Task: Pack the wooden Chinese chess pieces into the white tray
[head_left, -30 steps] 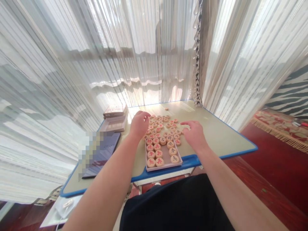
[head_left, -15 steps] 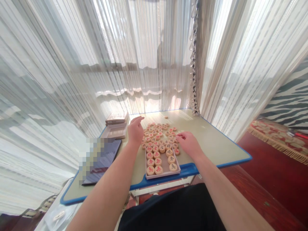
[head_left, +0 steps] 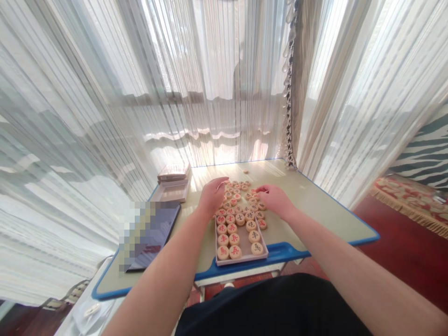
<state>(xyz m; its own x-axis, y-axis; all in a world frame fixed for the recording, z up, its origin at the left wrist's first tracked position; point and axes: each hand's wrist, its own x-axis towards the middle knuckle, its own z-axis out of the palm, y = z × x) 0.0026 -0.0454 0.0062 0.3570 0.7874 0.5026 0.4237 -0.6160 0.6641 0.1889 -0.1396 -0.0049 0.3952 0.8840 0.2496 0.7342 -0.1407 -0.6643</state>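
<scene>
Sheer striped curtains [head_left: 210, 93] are hanging behind and beside everything, while a red floor [head_left: 395, 233] is stretching away on the right under a fringed rug [head_left: 409, 200]. A beige worktop [head_left: 325, 219] with a blue edge is carrying the scene. On its left, a dark tablet [head_left: 154, 238], partly blurred out, is lying near 2 stacked flat boxes [head_left: 173, 172] and a shallow open box [head_left: 170, 190]. A shallow rectangular tray [head_left: 242, 259] is sitting at the near edge, and wooden Chinese chess pieces [head_left: 234, 210] are crowding the worktop from its far end outward. At least 8 pieces are lying clearly inside the tray's near part, with red or black characters showing, but more than 20 are remaining in the heap beyond it, and the tray's far edge is hidden among them. The left hand [head_left: 212, 196] and right hand [head_left: 276, 200] are hovering over opposite sides of the heap, with the right fingers [head_left: 262, 189] pinching inward. Neither grip is showing clearly: I cannot tell whether either is clenched on a piece or released. 1 lone piece [head_left: 245, 171] is lying apart, past the heap.
</scene>
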